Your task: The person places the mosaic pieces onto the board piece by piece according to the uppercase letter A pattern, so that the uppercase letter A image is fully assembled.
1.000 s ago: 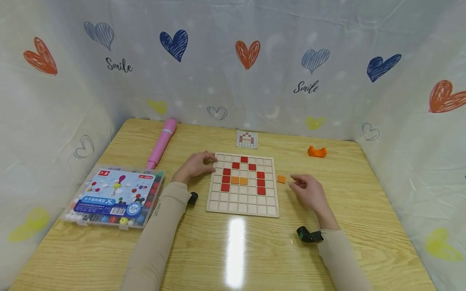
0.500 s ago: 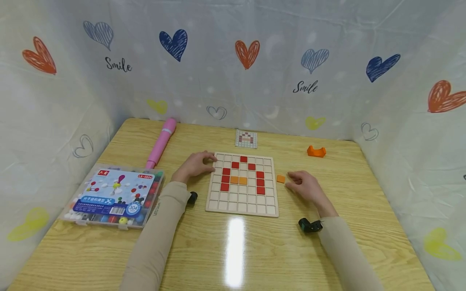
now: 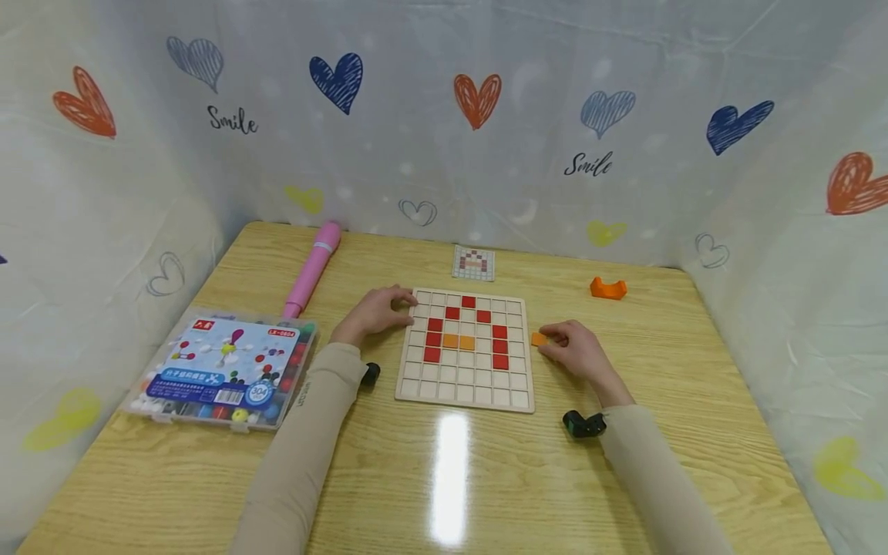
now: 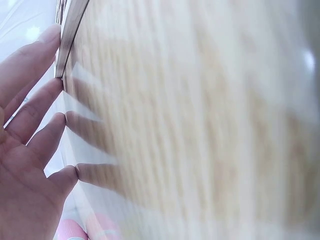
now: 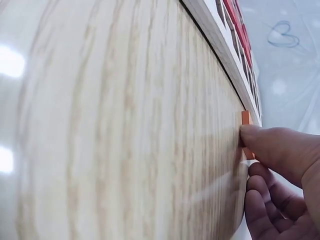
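A square wooden grid board (image 3: 465, 395) lies mid-table, with several red tiles (image 3: 499, 347) in an arch and two orange tiles (image 3: 459, 341) side by side in its cells. My left hand (image 3: 375, 314) rests at the board's left edge; in the left wrist view its fingers (image 4: 36, 117) are extended and touch the rim and tabletop. Just off the board's right edge, my right hand (image 3: 579, 351) pinches a loose orange tile (image 3: 537, 339) that lies on the table. The right wrist view shows the thumb against this tile (image 5: 245, 118); the index fingertip is hidden behind it.
Behind the board lies a small card (image 3: 474, 263) printed with a similar pattern. An orange curved holder (image 3: 608, 289) sits at the back right. To the left are a pink stick-shaped object (image 3: 312, 270) and a clear case (image 3: 222, 370) of coloured balls. Printed curtains surround the table.
My right hand has moved left to the loose orange tile and now has its thumb and fingers on it. The left hand stays at the board's edge. The head view shifts slightly.
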The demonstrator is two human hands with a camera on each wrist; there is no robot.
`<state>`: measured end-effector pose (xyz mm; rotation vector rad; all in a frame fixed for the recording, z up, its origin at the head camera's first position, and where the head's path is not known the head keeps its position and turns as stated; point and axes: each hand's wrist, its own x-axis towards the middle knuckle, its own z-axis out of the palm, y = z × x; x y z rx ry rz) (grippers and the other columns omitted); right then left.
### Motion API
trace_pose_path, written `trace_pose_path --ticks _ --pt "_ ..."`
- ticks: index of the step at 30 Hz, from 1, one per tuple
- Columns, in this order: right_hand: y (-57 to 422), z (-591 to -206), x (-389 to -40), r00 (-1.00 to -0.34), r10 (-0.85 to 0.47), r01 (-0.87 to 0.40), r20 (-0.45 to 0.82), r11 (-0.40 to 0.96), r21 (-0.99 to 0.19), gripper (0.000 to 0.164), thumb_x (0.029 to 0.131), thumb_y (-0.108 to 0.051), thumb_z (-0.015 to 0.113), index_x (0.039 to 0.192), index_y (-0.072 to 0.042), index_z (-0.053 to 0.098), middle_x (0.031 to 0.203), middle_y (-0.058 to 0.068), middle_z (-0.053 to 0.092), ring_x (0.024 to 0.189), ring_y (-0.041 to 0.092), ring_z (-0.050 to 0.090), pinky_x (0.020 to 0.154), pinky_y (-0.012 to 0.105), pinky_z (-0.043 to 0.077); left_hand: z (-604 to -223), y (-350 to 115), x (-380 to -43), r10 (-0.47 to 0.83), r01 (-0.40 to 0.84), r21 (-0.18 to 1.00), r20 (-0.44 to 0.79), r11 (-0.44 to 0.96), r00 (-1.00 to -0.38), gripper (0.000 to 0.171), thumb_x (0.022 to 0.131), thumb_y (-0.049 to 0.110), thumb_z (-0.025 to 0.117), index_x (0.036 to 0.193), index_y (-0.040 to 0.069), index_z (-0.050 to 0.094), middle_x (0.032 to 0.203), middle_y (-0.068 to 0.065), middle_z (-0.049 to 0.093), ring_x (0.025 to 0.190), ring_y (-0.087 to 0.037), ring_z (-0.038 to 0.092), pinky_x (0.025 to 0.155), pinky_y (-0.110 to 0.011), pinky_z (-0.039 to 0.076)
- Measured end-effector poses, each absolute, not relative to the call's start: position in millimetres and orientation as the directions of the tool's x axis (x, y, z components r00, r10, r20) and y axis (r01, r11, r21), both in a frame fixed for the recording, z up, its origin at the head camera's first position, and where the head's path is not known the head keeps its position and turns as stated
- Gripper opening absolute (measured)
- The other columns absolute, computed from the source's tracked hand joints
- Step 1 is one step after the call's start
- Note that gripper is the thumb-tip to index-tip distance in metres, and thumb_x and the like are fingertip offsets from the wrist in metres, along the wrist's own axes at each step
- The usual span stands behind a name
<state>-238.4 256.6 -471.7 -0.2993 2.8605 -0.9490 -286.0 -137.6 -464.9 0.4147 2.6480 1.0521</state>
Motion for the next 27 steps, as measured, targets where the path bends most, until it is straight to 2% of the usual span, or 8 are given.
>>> trace_pose_path --ticks 5,10,15,21,27 --pt "257.3 -472.2 -239.3 -0.977 -0.204 -0.130 -0.054 0.784 -0.607 0.031 0.095 -0.013 0.069 0.122 0.002 0.069 0.120 0.022 0.065 0.104 0.033 0.063 0.093 0.049 0.054 -464.7 -137.2 -286.8 0.353 0.161 0.704 -0.135 0.692 -0.926 0.034 0.094 0.018 0.072 0.126 0.009 0.066 0.157 -0.014 0.043 0.154 -0.036 0.021 0.126 -0.052 0.018" --pt "259.4 -473.3 -239.8 -0.978 -0.201 -0.122 -0.063 0.784 -0.608 0.033 0.094 -0.014 0.070 0.122 0.003 0.068 0.118 0.022 0.065 0.102 0.032 0.064 0.092 0.047 0.055 -464.2 -136.6 -286.8 0.350 0.152 0.709 -0.142 0.689 -0.926 0.034 0.094 0.018 0.072 0.126 0.009 0.066 0.157 -0.014 0.043 0.154 -0.035 0.020 0.127 -0.052 0.017" --pt "260.8 -475.9 -239.2 -0.969 -0.246 -0.185 -0.025 0.787 -0.589 0.038 0.093 -0.013 0.071 0.126 0.004 0.066 0.117 0.024 0.062 0.100 0.032 0.061 0.089 0.047 0.053 -463.6 -136.1 -286.2 0.344 0.138 0.714 -0.151 0.687 -0.927 0.034 0.094 0.017 0.072 0.126 0.009 0.066 0.157 -0.013 0.043 0.154 -0.035 0.019 0.127 -0.052 0.017" --pt "258.0 -474.6 -235.9 -0.948 -0.314 -0.293 0.044 0.813 -0.504 0.027 0.093 -0.010 0.071 0.116 0.002 0.071 0.112 0.022 0.065 0.094 0.029 0.060 0.084 0.046 0.052 -463.9 -136.4 -285.7 0.341 0.132 0.716 -0.155 0.685 -0.927 0.034 0.093 0.017 0.073 0.125 0.008 0.066 0.157 -0.013 0.043 0.154 -0.034 0.020 0.127 -0.050 0.017" --pt "253.8 -469.4 -233.4 -0.950 -0.310 -0.290 0.041 0.824 -0.487 0.027 0.094 -0.010 0.069 0.117 0.004 0.070 0.110 0.021 0.069 0.094 0.030 0.061 0.085 0.047 0.053 -462.5 -135.8 -284.9 0.340 0.130 0.717 -0.157 0.685 -0.927 0.034 0.093 0.017 0.072 0.126 0.009 0.066 0.158 -0.013 0.043 0.154 -0.034 0.020 0.127 -0.050 0.017"
